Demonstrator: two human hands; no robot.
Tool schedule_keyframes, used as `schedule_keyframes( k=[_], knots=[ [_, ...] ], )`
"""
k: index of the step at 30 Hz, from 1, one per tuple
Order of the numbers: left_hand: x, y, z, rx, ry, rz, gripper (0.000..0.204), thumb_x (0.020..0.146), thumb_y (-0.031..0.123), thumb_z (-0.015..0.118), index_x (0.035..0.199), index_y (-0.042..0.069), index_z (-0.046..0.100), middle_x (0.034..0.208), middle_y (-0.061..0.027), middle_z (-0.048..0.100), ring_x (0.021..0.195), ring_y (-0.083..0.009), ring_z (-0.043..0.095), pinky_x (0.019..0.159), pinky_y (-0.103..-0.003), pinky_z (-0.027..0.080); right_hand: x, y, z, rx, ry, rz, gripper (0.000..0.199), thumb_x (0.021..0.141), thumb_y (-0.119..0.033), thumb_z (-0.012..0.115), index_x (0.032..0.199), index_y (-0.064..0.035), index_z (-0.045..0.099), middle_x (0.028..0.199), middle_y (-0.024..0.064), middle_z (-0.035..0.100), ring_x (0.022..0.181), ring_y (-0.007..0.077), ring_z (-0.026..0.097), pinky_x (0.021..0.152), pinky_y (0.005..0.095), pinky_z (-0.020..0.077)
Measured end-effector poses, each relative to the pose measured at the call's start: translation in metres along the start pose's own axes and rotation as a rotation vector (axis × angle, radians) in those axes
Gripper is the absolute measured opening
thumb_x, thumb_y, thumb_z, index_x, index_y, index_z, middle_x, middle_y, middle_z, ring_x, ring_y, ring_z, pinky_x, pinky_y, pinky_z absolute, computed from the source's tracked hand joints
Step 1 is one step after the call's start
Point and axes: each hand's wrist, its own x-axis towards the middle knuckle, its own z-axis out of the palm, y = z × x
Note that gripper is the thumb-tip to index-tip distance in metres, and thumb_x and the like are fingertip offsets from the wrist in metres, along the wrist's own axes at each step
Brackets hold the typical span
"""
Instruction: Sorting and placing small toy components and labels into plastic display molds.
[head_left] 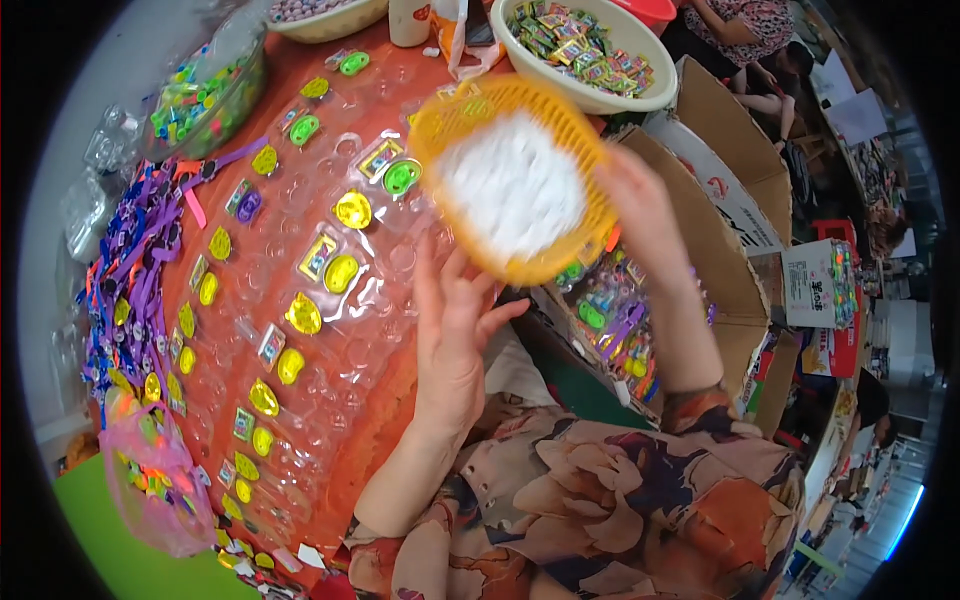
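Observation:
An orange-yellow plastic basket (590,232) hangs tilted over the far right of the red table. My right hand (640,205) is closed on its right rim. A white mass (520,185) lies inside the basket; motion blur hides what it is made of. Just below the basket is my left hand (448,325), empty, its fingers spread over the table's edge. Rows of clear plastic blister trays (375,320) cover the table. Their hollows hold yellow gem-shaped pieces (353,210), green oval pieces (403,178) and small printed packets (318,258).
A cream basin (655,92) of small packets stands at the far edge. Purple and blue straps (130,270) are heaped at the left, near a clear bowl (250,90) and a pink bag (160,490). Open cardboard boxes (725,245) stand at my right. Other people sit beyond.

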Motion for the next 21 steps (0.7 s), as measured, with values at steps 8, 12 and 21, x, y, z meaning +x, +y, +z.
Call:
schedule_keyframes(
  k=[8, 12, 21],
  knots=[
    [-0.030, -0.020, -0.027, 1.214, -0.004, 0.500, 0.038, 0.086, 0.008, 0.071, 0.122, 0.002, 0.061, 0.137, -0.0184, 0.053, 0.126, -0.0339, 0.053, 0.100, -0.042, 0.047, 0.146, -0.039, -0.127, -0.387, 0.270, -0.157, 0.058, 0.098, -0.025, 0.057, 0.145, 0.0023, 0.039, 0.089, 0.0065, 0.065, 0.061, 0.0081, 0.058, 0.050, 0.0213, 0.0437],
    [-0.045, -0.023, -0.059, 1.596, 0.030, 0.743, 0.033, 0.080, 0.006, 0.073, 0.112, 0.003, 0.064, 0.137, -0.0187, 0.054, 0.130, -0.0421, 0.047, 0.107, -0.053, 0.039, 0.203, 0.004, -0.140, -0.436, 0.334, -0.097, 0.060, 0.092, -0.021, 0.057, 0.142, 0.0066, 0.038, 0.090, 0.0116, 0.067, 0.067, 0.0109, 0.065, 0.054, 0.0238, 0.0498],
    [-0.073, -0.022, -0.116, 1.915, 0.207, 0.802, 0.034, 0.083, 0.015, 0.075, 0.115, 0.006, 0.066, 0.143, -0.0157, 0.052, 0.143, -0.0388, 0.038, 0.119, -0.060, 0.017, 0.227, 0.031, -0.128, -1.400, 0.526, -0.348, 0.037, 0.088, -0.025, 0.058, 0.109, 0.0039, 0.065, 0.109, 0.0243, 0.069, 0.100, 0.0423, 0.065, 0.092, 0.0542, 0.0475]
  ],
)
